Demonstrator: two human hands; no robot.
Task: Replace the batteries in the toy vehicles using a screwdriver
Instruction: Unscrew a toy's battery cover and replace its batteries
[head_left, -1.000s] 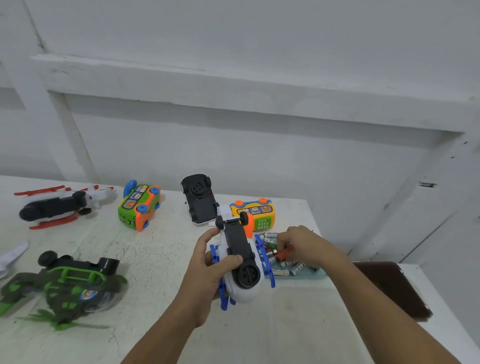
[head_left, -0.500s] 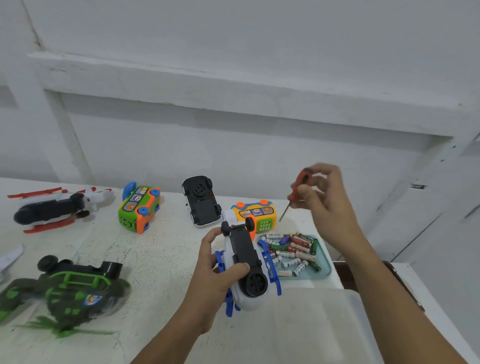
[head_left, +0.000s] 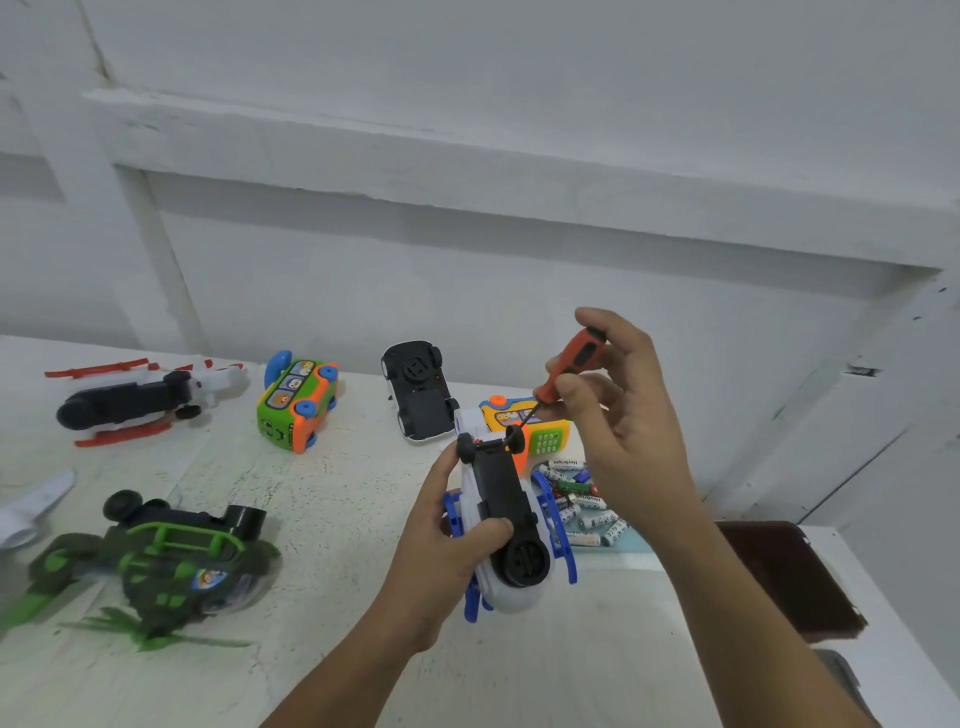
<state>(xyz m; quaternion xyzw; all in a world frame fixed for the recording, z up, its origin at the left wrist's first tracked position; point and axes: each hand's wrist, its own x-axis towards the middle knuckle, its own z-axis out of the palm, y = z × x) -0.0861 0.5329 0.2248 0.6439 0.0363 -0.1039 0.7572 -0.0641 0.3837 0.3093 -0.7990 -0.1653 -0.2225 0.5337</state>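
Observation:
My left hand (head_left: 447, 551) grips a white and blue toy helicopter (head_left: 506, 514), held belly up above the table with its black underside facing me. My right hand (head_left: 618, 410) pinches a small screwdriver (head_left: 569, 369) with an orange and black handle, raised above the helicopter's far end. Its thin shaft points down and left toward the toy's small black wheels. A pale blue tray (head_left: 631, 543) with several batteries (head_left: 587, 501) sits just behind the helicopter, partly hidden by my right wrist.
More toys lie on the white table (head_left: 332, 519): a red and white helicopter (head_left: 140, 400) far left, a green and orange bus (head_left: 297, 402), an upturned black and white car (head_left: 418, 397), a yellow bus (head_left: 530, 421), a green camouflage helicopter (head_left: 156, 561) near left. A dark brown pad (head_left: 784, 577) lies right.
My right hand took the screwdriver from the battery tray, lifted it up, then lowered its tip toward the helicopter. My left hand kept hold of the helicopter.

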